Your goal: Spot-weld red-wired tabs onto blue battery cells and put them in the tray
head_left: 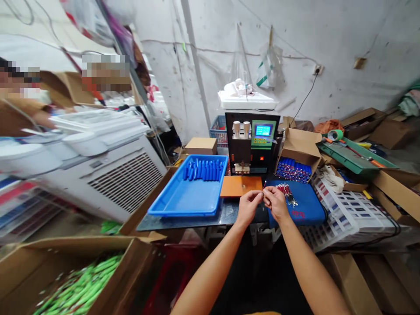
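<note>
My left hand (248, 204) and my right hand (274, 202) meet in front of me, fingers pinched together around a small thin item with a red tip (263, 185); I cannot name it. They hover over the near edge of an orange pad (239, 185) below a black spot-welding machine (251, 141) with a lit screen. A pile of small wired parts (287, 192) lies on a blue cloth (306, 205) just right of my right hand. A blue tray (183, 199) with several blue cylinder cells (205, 169) sits left of my hands.
An open cardboard box of blue cells (293, 168) stands right of the machine. A white air cooler (108, 170) fills the left. A carton of green pieces (82, 286) is at the lower left. White slotted racks (348, 210) and cardboard boxes lie right.
</note>
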`<state>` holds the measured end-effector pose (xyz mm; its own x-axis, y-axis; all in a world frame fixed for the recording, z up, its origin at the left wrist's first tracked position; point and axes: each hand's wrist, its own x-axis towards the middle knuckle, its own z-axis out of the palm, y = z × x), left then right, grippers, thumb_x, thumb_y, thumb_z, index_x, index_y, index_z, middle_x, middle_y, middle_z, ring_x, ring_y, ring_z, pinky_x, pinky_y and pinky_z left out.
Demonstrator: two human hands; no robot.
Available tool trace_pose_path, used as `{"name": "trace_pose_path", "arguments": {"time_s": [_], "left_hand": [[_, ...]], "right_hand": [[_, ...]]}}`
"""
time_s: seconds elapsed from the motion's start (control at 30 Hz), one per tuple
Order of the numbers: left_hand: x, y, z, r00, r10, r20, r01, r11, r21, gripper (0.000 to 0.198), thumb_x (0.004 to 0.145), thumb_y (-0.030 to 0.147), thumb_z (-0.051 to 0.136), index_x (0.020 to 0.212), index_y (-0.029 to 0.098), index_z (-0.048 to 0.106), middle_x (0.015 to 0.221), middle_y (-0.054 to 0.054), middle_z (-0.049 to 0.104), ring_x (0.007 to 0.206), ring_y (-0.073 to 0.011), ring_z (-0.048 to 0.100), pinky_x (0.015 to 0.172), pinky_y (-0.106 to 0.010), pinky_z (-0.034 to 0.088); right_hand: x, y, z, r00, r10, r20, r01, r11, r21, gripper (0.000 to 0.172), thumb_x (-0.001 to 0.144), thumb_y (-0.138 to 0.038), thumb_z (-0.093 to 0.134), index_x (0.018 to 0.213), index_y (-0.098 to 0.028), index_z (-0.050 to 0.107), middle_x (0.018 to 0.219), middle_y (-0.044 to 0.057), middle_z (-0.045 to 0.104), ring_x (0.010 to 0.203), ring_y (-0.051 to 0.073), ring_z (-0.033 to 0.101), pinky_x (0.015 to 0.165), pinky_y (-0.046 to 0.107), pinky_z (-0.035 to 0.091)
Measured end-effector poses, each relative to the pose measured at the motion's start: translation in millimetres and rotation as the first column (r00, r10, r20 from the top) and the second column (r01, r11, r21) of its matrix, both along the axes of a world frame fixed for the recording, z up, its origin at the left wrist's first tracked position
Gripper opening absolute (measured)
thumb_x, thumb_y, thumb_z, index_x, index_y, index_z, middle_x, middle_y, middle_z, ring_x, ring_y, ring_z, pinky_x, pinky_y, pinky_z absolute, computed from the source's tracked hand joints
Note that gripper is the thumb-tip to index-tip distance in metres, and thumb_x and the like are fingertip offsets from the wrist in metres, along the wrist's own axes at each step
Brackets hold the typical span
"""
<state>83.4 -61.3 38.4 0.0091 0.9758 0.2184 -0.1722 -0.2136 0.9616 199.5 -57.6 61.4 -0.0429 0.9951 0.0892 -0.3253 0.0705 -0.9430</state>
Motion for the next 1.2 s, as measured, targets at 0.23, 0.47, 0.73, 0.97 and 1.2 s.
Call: {"name": "trace_pose_path", "arguments": {"time_s": [0.23,0.47,0.73,0.97,1.2], "left_hand": [[-38,-3,-3.3,0.994,0.080,-0.081,-0.080,0.997,0.000,0.035,0.077,0.049,0.067,0.080,0.015,0.072,0.074,-0.006,0.071,0.071,-0.0172,0.063,0.069,-0.029,0.052],[-73,0,-2.5,0.978,0.013,-0.208,-0.017,1.000,-0.020,0.030,0.074,0.043,0.069,0.067,0.014,0.068,0.062,-0.002,0.065,0.060,-0.0135,0.056,0.061,-0.025,0.045],[-120,27,-0.5,0.948,0.015,-0.318,-0.011,1.000,0.013,0.029,0.079,0.041,0.066,0.087,0.014,0.073,0.080,-0.007,0.072,0.074,-0.0170,0.064,0.071,-0.028,0.049],[-191,108,-9.4,0.751,0.335,-0.569,-0.445,0.893,-0.062,0.013,0.073,0.024,0.069,0.079,0.012,0.067,0.077,-0.008,0.068,0.076,-0.0179,0.062,0.075,-0.029,0.047],[-173,133,-39.8,0.831,0.223,-0.510,-0.389,0.889,-0.244,0.021,0.071,0.022,0.069,0.061,0.016,0.052,0.056,0.001,0.052,0.057,-0.0115,0.049,0.060,-0.024,0.040]], "right_hand": [[-26,0,-6.1,0.989,0.058,0.136,-0.060,0.998,0.006,0.032,0.071,-0.048,0.072,0.076,-0.021,0.057,0.050,-0.006,0.044,0.041,0.008,0.033,0.038,0.021,0.024],[-37,7,-4.6,0.935,0.140,0.327,-0.161,0.986,0.039,0.031,0.070,-0.049,0.073,0.067,-0.021,0.060,0.052,-0.004,0.045,0.046,0.010,0.037,0.043,0.024,0.028],[-46,41,-15.1,0.918,0.104,0.382,-0.156,0.982,0.109,0.031,0.070,-0.049,0.072,0.069,-0.019,0.062,0.055,-0.002,0.052,0.048,0.012,0.041,0.047,0.025,0.032],[-61,84,-43.4,0.925,-0.129,0.358,0.073,0.983,0.167,0.034,0.068,-0.051,0.070,0.068,-0.019,0.060,0.062,0.002,0.060,0.055,0.016,0.052,0.052,0.028,0.039],[-60,87,-53.2,0.907,-0.132,0.399,0.073,0.984,0.160,0.035,0.070,-0.052,0.067,0.071,-0.018,0.060,0.066,0.003,0.064,0.058,0.017,0.055,0.055,0.027,0.041]]}}
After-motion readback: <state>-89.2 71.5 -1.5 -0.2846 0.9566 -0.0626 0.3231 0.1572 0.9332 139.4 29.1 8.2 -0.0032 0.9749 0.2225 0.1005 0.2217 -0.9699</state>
